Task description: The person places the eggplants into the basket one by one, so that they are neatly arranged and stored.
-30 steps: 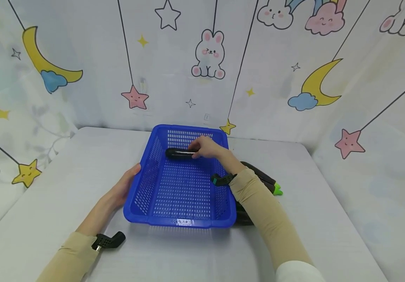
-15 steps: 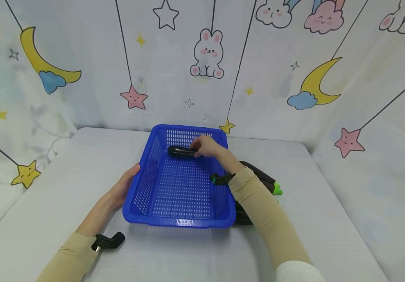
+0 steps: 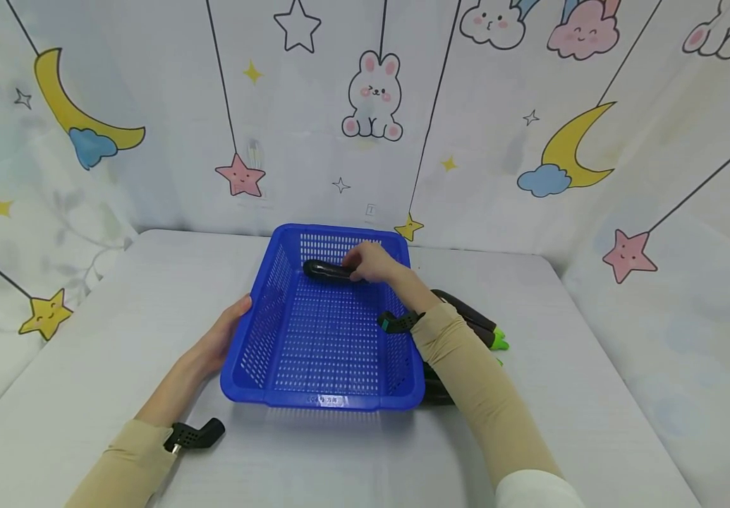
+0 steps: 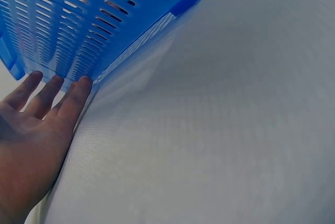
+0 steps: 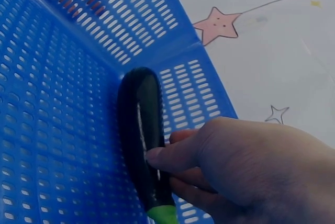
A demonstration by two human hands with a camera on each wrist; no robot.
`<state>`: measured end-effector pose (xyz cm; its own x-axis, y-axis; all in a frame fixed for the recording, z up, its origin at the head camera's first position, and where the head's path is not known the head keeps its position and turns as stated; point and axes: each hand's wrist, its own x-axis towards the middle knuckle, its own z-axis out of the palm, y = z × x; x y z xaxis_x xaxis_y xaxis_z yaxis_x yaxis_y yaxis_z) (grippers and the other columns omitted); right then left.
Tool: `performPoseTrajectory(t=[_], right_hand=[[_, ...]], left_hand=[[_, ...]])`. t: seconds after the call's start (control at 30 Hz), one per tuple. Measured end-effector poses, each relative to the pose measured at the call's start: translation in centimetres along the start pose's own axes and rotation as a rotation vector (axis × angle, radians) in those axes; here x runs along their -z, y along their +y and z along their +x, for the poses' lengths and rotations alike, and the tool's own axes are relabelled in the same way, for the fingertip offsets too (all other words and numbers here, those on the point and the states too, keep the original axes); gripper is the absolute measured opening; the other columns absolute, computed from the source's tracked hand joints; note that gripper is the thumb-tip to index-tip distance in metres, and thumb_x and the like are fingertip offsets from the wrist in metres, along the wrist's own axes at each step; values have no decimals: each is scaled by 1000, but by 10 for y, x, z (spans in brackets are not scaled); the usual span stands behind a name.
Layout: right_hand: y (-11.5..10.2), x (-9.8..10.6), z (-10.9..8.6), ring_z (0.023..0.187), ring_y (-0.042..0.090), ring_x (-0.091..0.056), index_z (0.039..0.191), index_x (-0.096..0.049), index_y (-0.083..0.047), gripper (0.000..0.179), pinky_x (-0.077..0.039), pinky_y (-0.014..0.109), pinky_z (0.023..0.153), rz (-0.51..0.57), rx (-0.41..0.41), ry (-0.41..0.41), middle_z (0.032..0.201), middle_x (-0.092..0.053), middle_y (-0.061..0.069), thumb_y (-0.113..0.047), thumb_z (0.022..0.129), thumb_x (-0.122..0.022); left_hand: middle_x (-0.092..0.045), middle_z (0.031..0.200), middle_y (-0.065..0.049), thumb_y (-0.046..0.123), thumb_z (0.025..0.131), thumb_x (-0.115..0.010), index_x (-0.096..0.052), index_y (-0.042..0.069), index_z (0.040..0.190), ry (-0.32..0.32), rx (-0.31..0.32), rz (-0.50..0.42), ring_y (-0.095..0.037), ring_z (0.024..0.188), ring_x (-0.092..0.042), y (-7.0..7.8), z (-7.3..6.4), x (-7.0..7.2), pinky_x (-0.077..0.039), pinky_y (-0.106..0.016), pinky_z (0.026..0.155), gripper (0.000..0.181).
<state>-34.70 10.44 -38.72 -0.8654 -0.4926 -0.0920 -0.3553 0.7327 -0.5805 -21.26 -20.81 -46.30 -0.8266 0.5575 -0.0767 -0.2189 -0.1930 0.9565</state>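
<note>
A blue perforated plastic basket (image 3: pixel 326 339) stands on the white table. Inside it, along the far wall, lies a dark, glossy eggplant (image 3: pixel 323 271); its green stem end (image 5: pixel 163 214) shows in the right wrist view. My right hand (image 3: pixel 371 262) pinches the eggplant between thumb and fingers near its stem half, covering that part in the head view. At the basket's left side is my left hand (image 3: pixel 221 337). In the left wrist view, its extended fingers (image 4: pixel 76 98) rest against the outer slotted wall.
More dark eggplants with green stems (image 3: pixel 466 314) lie just right of the basket, partly hidden by the right forearm. Another dark one (image 3: pixel 436 386) shows beside the basket's near right corner. A curtain (image 3: pixel 314 141) printed with cartoons rises behind the table.
The eggplant's rounded end has shifted slightly right and farther back, tilting a little, with my right hand still gripping it. My left hand stays at the basket's side.
</note>
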Motion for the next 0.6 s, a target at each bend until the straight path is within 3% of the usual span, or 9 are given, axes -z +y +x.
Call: performPoseTrajectory(t=[0.23, 0.6], right_hand=[[3, -1, 3, 112, 25, -65, 119, -71, -4, 33, -50, 40, 102, 22, 14, 18, 117, -71, 11, 2, 87, -73], [0, 0, 2, 115, 26, -65, 120, -70, -3, 34, -49, 40, 102, 31, 22, 42, 120, -71, 11, 2, 86, -73]], left_hand=[[-58, 125, -12, 61, 100, -31, -13, 8, 155, 3, 5, -19, -23, 103, -65, -1, 0, 0, -57, -40, 83, 78], [-59, 124, -12, 59, 101, -29, -8, 2, 156, -22, -3, 3, -23, 103, -65, 1, -1, 0, -57, -40, 84, 82]])
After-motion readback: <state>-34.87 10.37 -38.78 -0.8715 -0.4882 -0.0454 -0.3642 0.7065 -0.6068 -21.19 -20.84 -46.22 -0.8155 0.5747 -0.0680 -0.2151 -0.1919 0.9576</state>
